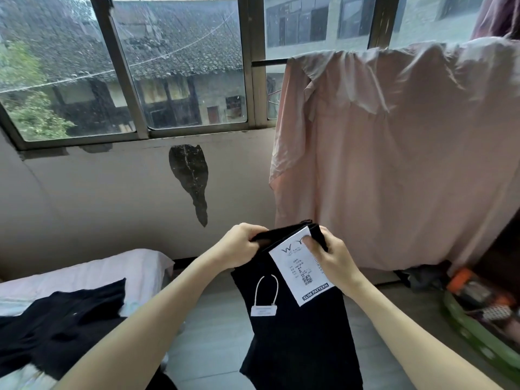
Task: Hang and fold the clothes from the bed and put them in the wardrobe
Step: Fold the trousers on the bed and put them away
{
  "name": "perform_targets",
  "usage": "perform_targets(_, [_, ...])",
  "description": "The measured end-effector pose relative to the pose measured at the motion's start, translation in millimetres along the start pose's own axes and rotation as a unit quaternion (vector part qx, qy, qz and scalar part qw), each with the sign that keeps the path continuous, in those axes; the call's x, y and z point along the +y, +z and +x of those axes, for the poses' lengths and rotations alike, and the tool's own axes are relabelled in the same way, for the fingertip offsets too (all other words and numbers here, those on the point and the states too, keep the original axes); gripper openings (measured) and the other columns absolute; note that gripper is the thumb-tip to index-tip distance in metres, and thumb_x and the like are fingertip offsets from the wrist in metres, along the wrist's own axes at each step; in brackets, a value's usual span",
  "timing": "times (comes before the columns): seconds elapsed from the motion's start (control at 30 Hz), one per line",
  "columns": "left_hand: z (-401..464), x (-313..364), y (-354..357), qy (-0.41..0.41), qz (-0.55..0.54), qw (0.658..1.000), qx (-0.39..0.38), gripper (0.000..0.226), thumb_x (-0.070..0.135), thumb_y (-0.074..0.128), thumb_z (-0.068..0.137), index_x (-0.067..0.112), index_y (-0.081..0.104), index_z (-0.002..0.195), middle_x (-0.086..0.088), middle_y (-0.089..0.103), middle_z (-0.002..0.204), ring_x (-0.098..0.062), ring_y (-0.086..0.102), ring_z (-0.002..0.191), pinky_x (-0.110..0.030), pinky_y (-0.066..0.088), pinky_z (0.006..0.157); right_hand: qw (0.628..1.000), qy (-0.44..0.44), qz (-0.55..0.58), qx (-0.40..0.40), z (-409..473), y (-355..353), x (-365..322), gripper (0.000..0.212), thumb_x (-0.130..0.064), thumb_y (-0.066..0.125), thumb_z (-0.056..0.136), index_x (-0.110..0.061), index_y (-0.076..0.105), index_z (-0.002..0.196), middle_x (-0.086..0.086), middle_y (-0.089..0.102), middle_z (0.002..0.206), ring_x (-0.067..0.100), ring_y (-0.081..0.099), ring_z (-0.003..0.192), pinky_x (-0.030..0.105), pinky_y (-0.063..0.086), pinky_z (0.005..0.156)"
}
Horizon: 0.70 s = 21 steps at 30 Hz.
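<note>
Both the left hand (239, 243) and right hand (333, 258) grip soft, limp black trousers (298, 333) at the waistband, likely the firmest hold.

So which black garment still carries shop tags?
The black trousers held up by both hands, with white paper tags; the black garment on the bed shows none.

Two hands are seen: the left hand (239, 243) and the right hand (332, 257). Two black garments are counted, the held garment (298, 333) and another garment (56, 325) on one bed (112, 271). Two tags are shown: paper label (302, 273), small looped tag (264, 310). One pink sheet (394, 164) is hung.
</note>
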<state>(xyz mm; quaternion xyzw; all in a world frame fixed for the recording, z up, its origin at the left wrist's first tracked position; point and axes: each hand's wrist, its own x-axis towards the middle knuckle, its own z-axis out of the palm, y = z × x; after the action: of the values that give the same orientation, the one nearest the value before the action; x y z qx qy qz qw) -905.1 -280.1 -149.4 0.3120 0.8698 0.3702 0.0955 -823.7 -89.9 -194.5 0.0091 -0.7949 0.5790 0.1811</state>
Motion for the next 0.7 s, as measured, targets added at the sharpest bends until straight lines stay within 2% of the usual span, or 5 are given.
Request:
perform_targets(0.07, [-1,6,-1,0.013,-0.041,0.999,0.002,0.022,0.002,0.052,0.093,0.015,0.069,0.089,0.005,0.058,0.065,-0.003,0.046,0.050,-0.017,0.038,0.051,0.998,0.033,0.044,0.025,3,-2,-3,0.017,-0.018,0.057,0.092,-0.010,0.054,0.078,-0.003,0.049,0.068,0.005,0.045,0.059,0.027,0.036,0.063])
perform_targets(0.2, [-2,13,-9,0.007,-0.102,0.994,0.031,0.020,0.005,0.052,0.094,0.012,0.069,0.089,-0.003,0.057,0.068,-0.014,0.046,0.055,-0.021,0.036,0.050,0.992,0.043,0.111,0.047,13,2,-13,0.010,-0.018,0.057,0.093,-0.009,0.059,0.090,0.011,0.058,0.082,0.024,0.052,0.078,0.041,0.043,0.074])
perform_targets(0.33, [-5,20,-18,-0.006,-0.130,0.988,0.083,0.020,0.007,0.050,0.096,0.014,0.069,0.092,0.017,0.053,0.048,-0.001,0.044,0.040,-0.011,0.033,0.041,0.979,0.061,0.187,0.054,23,15,-28,0.010,-0.012,0.051,0.096,-0.012,0.058,0.089,0.011,0.057,0.087,0.024,0.052,0.083,0.040,0.042,0.078])
perform_targets(0.53, [-12,12,-49,-0.004,-0.104,0.974,0.202,0.021,0.005,0.053,0.094,0.010,0.070,0.105,0.013,0.065,0.081,-0.008,0.059,0.078,-0.022,0.045,0.079,0.983,0.063,0.169,-0.035,40,25,-52,0.016,-0.012,0.056,0.091,-0.001,0.060,0.102,0.011,0.064,0.093,0.018,0.060,0.083,0.031,0.045,0.076])
perform_targets(0.7, [-23,14,-77,-0.018,-0.112,0.983,0.143,0.021,0.004,0.053,0.094,0.009,0.069,0.107,0.007,0.067,0.080,-0.003,0.061,0.068,-0.016,0.049,0.072,0.985,0.013,0.173,-0.024,50,45,-66,0.006,-0.008,0.056,0.092,-0.006,0.062,0.091,0.007,0.062,0.082,0.018,0.057,0.079,0.031,0.045,0.075])
